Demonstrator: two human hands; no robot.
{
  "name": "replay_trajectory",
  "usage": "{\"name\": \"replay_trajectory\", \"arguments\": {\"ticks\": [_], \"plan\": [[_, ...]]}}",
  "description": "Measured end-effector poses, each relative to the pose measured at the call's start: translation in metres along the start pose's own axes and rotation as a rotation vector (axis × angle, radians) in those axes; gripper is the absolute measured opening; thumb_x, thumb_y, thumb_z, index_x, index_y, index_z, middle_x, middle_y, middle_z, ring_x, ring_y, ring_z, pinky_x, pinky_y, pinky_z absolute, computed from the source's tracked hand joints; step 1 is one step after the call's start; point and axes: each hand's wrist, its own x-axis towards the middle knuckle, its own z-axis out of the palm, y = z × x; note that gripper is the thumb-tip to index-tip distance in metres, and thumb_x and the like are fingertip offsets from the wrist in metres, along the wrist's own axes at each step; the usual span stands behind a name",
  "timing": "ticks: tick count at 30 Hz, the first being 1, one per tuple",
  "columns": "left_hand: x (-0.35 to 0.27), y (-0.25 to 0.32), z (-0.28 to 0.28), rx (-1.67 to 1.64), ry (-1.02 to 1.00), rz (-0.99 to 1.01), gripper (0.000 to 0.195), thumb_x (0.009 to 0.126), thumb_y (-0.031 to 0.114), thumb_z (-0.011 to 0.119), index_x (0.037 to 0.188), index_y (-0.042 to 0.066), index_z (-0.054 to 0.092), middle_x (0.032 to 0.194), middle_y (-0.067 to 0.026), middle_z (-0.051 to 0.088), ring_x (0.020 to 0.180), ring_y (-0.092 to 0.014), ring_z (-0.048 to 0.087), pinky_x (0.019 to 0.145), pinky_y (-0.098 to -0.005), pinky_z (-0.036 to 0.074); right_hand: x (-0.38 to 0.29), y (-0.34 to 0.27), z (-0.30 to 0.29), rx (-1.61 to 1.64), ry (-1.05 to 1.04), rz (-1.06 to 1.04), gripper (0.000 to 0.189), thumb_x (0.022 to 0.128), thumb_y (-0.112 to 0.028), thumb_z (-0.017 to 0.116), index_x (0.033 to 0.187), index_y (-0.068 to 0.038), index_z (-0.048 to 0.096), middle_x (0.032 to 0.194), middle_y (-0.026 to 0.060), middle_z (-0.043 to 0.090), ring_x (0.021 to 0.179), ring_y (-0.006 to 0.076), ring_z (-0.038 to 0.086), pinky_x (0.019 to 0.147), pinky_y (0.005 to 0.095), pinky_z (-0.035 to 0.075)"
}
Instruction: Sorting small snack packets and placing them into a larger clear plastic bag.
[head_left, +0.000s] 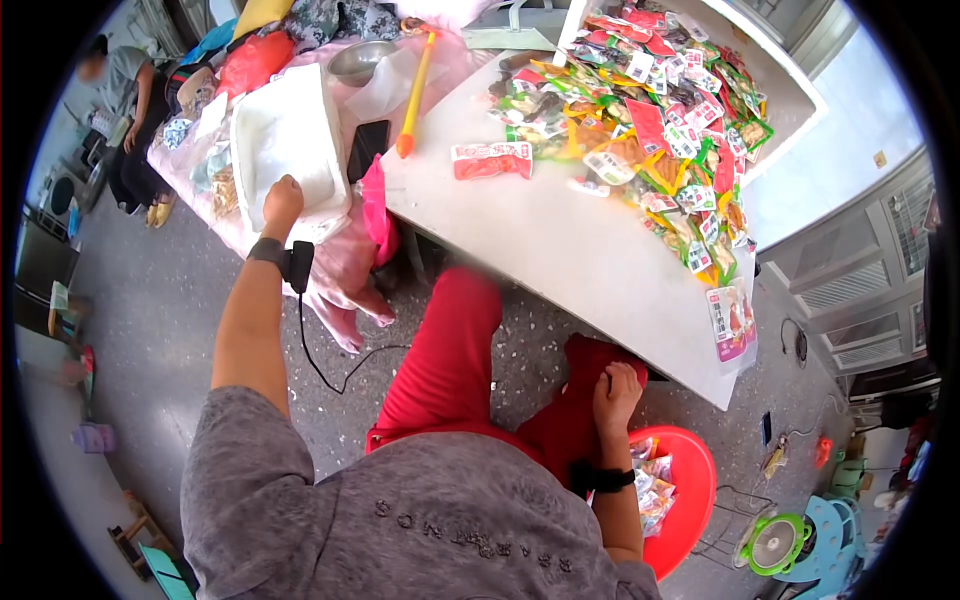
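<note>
My left hand (283, 201) is at the near end of a white foam box (289, 127), its fingers curled. Whether it grips the box rim is hidden. The box stands on a pink cloth, and its inside looks white and bare. My right hand (618, 394) lies on my knee in red trousers (457, 345), holding nothing, fingers loosely bent. Just ahead of it is the edge of a white table (525, 225). One red-and-white food packet (492, 161) lies apart from a large pile of small food packets (645, 127).
A tilted white foam box (795, 97) backs the pile. A phone (368, 146) and a yellow stick (417, 94) lie near the left box. A red basin (686, 480) of packets stands by my right arm. A fan (776, 541) is lower right. Another person (135, 105) sits far left.
</note>
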Motion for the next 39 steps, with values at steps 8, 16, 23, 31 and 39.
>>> {"name": "replay_trajectory", "arguments": {"ticks": [8, 16, 23, 31, 39], "plan": [[-0.047, 0.072, -0.052, -0.462, 0.303, 0.410, 0.013, 0.073, 0.011, 0.043, 0.079, 0.001, 0.049, 0.079, -0.0174, 0.051, 0.076, -0.034, 0.047, 0.064, -0.0382, 0.038, 0.006, 0.000, -0.001, 0.156, 0.030, 0.037, 0.012, 0.063, 0.000, 0.050, 0.075, -0.001, 0.048, 0.079, 0.0129, 0.052, 0.074, 0.0289, 0.050, 0.065, 0.0355, 0.040], [-0.142, 0.189, -0.048, -0.448, 0.176, 1.239, 0.006, 0.057, 0.004, 0.049, 0.063, 0.004, 0.048, 0.081, -0.0117, 0.051, 0.078, -0.028, 0.048, 0.068, -0.0373, 0.039, 0.030, -0.013, 0.013, 0.558, 0.020, 0.402, 0.017, 0.070, -0.008, 0.053, 0.083, 0.001, 0.048, 0.078, 0.0128, 0.052, 0.070, 0.0206, 0.051, 0.062, 0.0276, 0.041], [-0.150, 0.242, -0.016, -0.088, 0.053, 1.530, 0.005, 0.057, 0.012, 0.047, 0.060, 0.009, 0.049, 0.080, -0.0042, 0.049, 0.083, -0.020, 0.044, 0.071, -0.0306, 0.034, 0.065, -0.026, 0.021, 0.658, 0.081, 0.353, 0.014, 0.071, -0.006, 0.050, 0.084, 0.000, 0.048, 0.077, 0.0095, 0.051, 0.072, 0.0147, 0.050, 0.061, 0.0227, 0.041], [-0.136, 0.236, -0.017, 0.058, -0.093, 1.320, 0.023, 0.060, 0.008, 0.048, 0.081, 0.007, 0.053, 0.087, -0.0094, 0.051, 0.092, -0.025, 0.043, 0.077, -0.0333, 0.033, 0.083, -0.024, 0.030, 0.607, 0.118, 0.312, 0.016, 0.071, -0.008, 0.049, 0.085, 0.000, 0.047, 0.080, 0.0102, 0.051, 0.071, 0.0173, 0.051, 0.061, 0.0257, 0.042], [-0.174, 0.306, 0.002, -0.395, -0.474, 0.787, 0.027, 0.067, 0.022, 0.049, 0.087, 0.004, 0.052, 0.091, -0.0152, 0.049, 0.088, -0.028, 0.046, 0.074, -0.0340, 0.038, 0.108, -0.036, 0.034, 0.554, 0.070, 0.331, 0.019, 0.070, -0.009, 0.046, 0.087, 0.001, 0.047, 0.080, 0.0169, 0.051, 0.075, 0.0273, 0.050, 0.065, 0.0301, 0.040]]}}
